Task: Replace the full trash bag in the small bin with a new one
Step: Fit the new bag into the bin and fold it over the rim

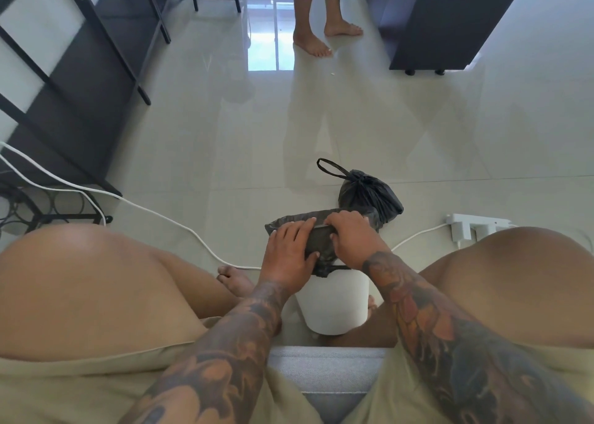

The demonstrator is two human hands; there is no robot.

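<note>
Removal looks done: the tied full bag (369, 195) sits on the floor just above centre frame. Both hands, left hand (289, 253) and right hand (352, 240), pinch the new bag (291, 222) over the white bin (334, 301); seating it remains.

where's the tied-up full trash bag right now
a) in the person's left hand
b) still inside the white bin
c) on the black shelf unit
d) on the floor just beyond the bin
d: the tied black bag sits on the tiled floor just past the white bin, while the left hand and right hand work the new bag at the bin's rim.
</note>
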